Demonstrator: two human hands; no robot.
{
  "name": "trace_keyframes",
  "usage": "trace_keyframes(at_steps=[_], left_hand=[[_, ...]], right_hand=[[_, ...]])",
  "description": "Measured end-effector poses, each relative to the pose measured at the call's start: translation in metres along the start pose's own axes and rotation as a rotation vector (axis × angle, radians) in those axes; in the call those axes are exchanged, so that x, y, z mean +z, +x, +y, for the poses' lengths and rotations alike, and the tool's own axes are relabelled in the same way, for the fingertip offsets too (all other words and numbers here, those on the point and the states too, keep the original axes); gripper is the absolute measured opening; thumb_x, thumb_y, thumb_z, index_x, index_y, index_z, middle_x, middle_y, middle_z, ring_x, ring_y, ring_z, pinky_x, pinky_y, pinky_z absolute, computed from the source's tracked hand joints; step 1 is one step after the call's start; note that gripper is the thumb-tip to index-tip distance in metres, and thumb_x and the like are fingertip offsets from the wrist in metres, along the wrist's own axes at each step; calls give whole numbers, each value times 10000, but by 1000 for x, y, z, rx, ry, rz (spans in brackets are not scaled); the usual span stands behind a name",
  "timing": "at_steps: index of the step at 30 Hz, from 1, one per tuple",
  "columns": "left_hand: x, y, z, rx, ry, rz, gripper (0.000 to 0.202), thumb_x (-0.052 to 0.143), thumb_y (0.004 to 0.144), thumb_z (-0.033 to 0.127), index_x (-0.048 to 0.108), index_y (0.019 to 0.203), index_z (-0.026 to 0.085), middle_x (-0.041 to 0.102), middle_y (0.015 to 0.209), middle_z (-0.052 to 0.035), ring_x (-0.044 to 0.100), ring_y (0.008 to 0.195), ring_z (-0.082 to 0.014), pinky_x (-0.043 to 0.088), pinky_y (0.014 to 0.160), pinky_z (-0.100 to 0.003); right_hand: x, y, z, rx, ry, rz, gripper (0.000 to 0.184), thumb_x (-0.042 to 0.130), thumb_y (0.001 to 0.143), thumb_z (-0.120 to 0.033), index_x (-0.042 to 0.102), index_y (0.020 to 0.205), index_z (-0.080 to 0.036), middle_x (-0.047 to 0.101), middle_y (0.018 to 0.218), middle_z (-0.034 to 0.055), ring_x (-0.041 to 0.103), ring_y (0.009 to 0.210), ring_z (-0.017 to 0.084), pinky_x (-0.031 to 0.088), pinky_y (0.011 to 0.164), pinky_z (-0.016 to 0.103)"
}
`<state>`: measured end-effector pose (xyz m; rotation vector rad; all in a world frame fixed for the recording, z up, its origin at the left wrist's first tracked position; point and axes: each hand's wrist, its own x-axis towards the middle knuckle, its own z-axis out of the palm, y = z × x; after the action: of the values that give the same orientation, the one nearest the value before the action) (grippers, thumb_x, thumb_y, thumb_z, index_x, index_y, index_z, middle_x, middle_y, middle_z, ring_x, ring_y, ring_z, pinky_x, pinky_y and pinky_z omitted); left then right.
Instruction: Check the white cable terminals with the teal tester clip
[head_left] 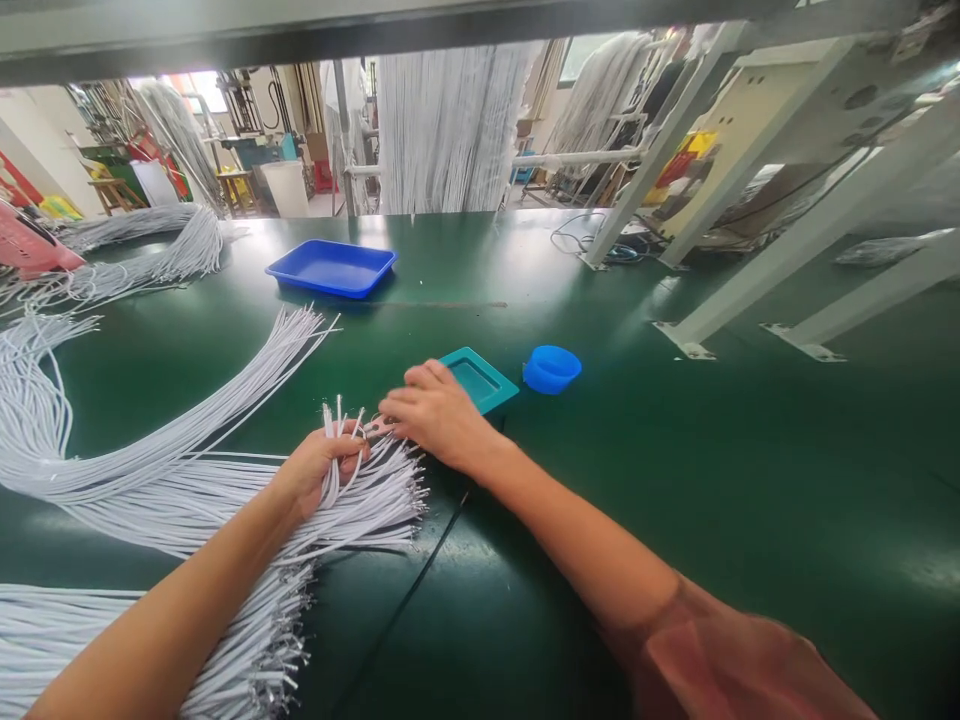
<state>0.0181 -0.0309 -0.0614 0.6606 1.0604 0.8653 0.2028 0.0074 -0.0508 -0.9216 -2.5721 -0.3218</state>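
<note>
Several white cables (331,480) are gripped in my left hand (319,465), their tips standing up above its thumb and fingers. My right hand (439,415) is closed just to the right of those tips, fingers bent down towards them. A small pinkish piece (377,428) shows between the two hands; its kind is unclear, and the right fingertips are partly hidden. Under my left hand lies a thick bundle of white cables (225,490) with metal-looking ends at the right. Right behind my right hand sits a shallow teal tray (491,392).
A round blue dish (553,370) stands right of the teal tray, and a blue rectangular tray (330,292) farther back. More cable bundles (247,650) cover the left side. White metal legs (720,320) rise from the green table (675,480) at the right; a beam (450,30) crosses above.
</note>
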Motion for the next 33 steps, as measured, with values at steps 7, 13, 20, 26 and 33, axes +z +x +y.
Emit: trace_keyframes(at_steps=[7, 13, 20, 26, 33], left_hand=[[1, -2, 2, -7, -31, -32, 158, 601, 640, 37, 506, 729, 127, 495, 534, 13, 319, 362, -10, 225, 332, -113], [-5, -11, 5, 9, -77, -100, 178, 591, 693, 57, 538, 849, 126, 508, 598, 5, 329, 390, -16, 254, 358, -122], [-8, -23, 6, 82, 22, -52, 262, 664, 694, 173, 607, 943, 112, 506, 647, 0, 349, 455, -19, 282, 420, -133], [0, -31, 6, 254, 289, -88, 180, 618, 741, 281, 650, 713, 107, 457, 560, 7, 333, 505, -72, 274, 476, -194], [4, -34, 3, 408, 321, 116, 202, 702, 651, 261, 699, 822, 155, 636, 758, -42, 528, 716, -155, 382, 658, -247]], right_hand=[[6, -4, 12, 470, -32, 21, 460, 409, 870, -389, 366, 1302, -239, 410, 1316, 100, 226, 1219, 347, 138, 958, 578], [5, -5, 12, 468, 15, 17, 427, 383, 881, -367, 394, 1285, -229, 458, 1273, 90, 268, 1183, 323, 200, 952, 504], [-11, 2, 7, 479, 310, 176, 265, 411, 876, -242, 606, 1031, -151, 621, 991, 84, 453, 982, 205, 321, 904, 338], [-31, 9, -24, 523, 837, 123, 118, 614, 744, -278, 675, 753, -178, 637, 733, 13, 537, 732, 126, 408, 676, 239], [-19, 8, -41, 620, 1023, 162, 83, 664, 677, -249, 661, 672, -166, 630, 683, 10, 542, 685, 118, 418, 620, 229]])
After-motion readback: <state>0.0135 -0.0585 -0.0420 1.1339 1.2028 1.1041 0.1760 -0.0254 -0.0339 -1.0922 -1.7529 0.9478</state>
